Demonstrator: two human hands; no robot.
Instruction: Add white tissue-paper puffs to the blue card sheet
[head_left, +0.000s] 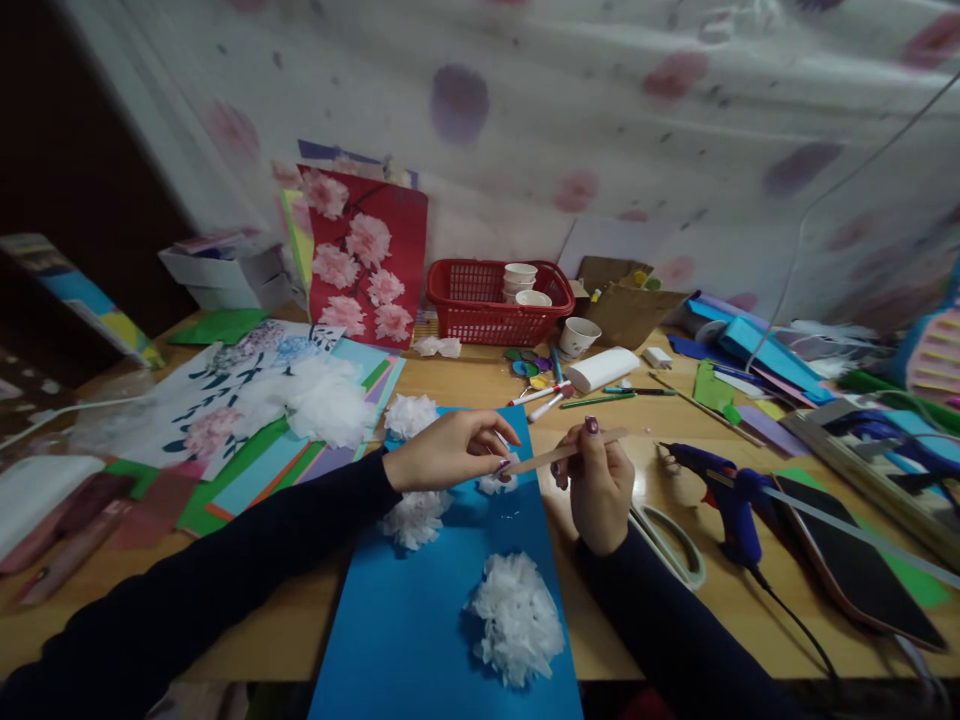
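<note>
Head view: nearest you, one white flower (517, 622) sits on the blue sheet (405, 640), whose near left remains bare. Farther up, more white flowers (417, 522) are laid, fixing unclear. Your right hand (600, 485) pinches a thin stick (551, 457); your left hand (450, 447) meets its end, grip unclear.

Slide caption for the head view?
Right hand holds a flat stick, left hand at its tip, over blue card with white flowers.
</note>
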